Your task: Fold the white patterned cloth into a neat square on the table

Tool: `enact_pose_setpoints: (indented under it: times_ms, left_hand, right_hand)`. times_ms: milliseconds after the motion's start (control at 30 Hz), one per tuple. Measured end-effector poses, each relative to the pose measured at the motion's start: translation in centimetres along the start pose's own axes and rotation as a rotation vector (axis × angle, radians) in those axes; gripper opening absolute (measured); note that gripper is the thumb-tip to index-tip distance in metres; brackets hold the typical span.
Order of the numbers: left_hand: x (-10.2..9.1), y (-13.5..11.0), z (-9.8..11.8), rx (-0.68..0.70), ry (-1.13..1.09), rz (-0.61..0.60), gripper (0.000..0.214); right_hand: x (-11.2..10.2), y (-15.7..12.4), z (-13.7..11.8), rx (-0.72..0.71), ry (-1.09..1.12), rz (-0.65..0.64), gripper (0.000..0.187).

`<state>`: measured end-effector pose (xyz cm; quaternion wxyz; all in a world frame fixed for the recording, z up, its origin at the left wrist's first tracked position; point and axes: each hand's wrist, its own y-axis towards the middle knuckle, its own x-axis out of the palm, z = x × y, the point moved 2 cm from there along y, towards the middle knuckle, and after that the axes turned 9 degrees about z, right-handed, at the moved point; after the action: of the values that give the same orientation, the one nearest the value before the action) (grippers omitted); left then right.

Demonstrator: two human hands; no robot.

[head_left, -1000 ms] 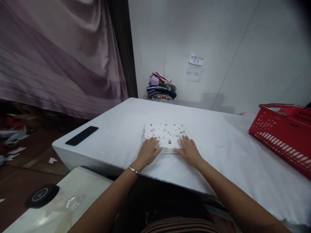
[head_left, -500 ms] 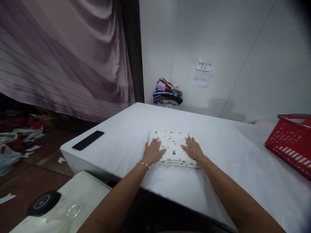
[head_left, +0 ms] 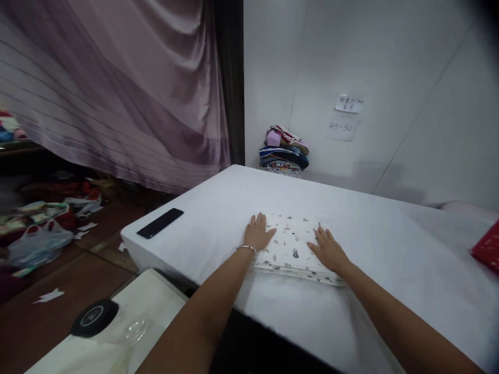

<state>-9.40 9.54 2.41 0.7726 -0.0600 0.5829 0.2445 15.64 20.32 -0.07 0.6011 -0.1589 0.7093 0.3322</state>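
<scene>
**Folded cloth at risk of skewing**

My left hand lies on its left side and my right hand on its right, fingers spread and flat, pinching nothing. The printed white cloth sits between them near the front of the table, on the white cover, its layered edge facing me. If I press unevenly or drag one palm, I think the upper layers could slide over the lower ones and crease. The cover looks wrinkled towards the right, so a hard push might bunch it and carry the cloth along. The flat black slab is well apart on my left, so it shouldn't interfere.
</scene>
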Motion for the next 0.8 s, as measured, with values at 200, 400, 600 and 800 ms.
enact_pose_setpoints:
  times_ms: [200, 400, 600, 800]
  left_hand:
    - [0.2, -0.1, 0.1, -0.009, 0.017, 0.011, 0.076]
    - [0.0, -0.3, 0.1, 0.012, 0.044, 0.026, 0.074]
    - [-0.6, 0.0, 0.4, 0.015, 0.0, 0.006, 0.07]
    - [-2.5, -2.3, -1.7, -0.056, -0.326, -0.093, 0.065]
  right_hand:
    - [-2.1, 2.4, -1.3, -0.073, -0.092, 0.074, 0.071]
    - [0.2, 3.5, -0.5, 0.009, -0.001, -0.102, 0.069]
    - [-1.1, 3.7, -0.8, 0.033, 0.061, -0.164, 0.067]
    - [-3.5, 0.1, -0.9, -0.011, 0.183, -0.199, 0.054]
